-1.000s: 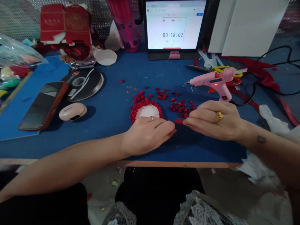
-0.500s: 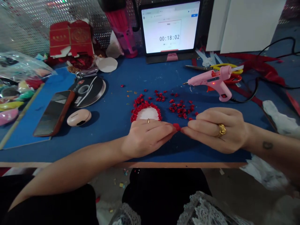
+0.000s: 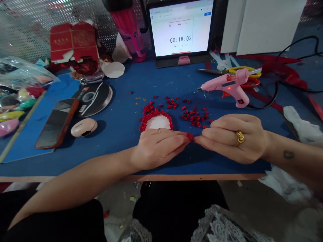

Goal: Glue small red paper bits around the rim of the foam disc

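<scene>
Held a small red piece (image 3: 190, 136) in a tight pinch, clasped between the fingers of the left hand (image 3: 159, 148) and right hand (image 3: 233, 139), over the near part of the desk (image 3: 148, 77). Changed that piece from flat and square-cornered a second ago into a rounded lump, and drew the two hands closer together over it! Kept the left hand just in front of the red-rimmed white oval (image 3: 158, 122), covering its near edge. Spotted loose red bits (image 3: 195, 118) scattered behind, on a blue top, and the pink glue gun (image 3: 224, 84) lying beyond, its red light lit. Saw the phone (image 3: 57, 122) off to the left, touching the ribbon spool (image 3: 93, 97). Caught a tablet (image 3: 181, 30) at the back, reading 00:18:02 as before, then a perforated metal wall (image 3: 32, 16), and scraps on the grey floor (image 3: 113, 193).
</scene>
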The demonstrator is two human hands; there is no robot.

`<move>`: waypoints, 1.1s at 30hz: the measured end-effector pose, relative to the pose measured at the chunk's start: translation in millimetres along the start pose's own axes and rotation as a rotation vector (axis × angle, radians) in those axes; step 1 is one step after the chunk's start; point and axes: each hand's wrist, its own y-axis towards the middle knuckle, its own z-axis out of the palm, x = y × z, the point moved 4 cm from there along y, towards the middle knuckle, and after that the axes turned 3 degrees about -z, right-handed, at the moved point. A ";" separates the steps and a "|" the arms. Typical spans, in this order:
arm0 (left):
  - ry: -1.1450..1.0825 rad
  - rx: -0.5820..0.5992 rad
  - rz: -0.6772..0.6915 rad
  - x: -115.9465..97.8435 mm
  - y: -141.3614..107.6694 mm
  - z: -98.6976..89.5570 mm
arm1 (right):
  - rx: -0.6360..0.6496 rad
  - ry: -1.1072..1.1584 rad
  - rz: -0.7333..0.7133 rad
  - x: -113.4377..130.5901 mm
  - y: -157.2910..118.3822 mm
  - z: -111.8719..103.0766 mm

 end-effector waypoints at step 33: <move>-0.123 -0.079 0.039 3.6 2.0 -7.4 | -0.029 0.499 0.558 -18.2 1.8 14.5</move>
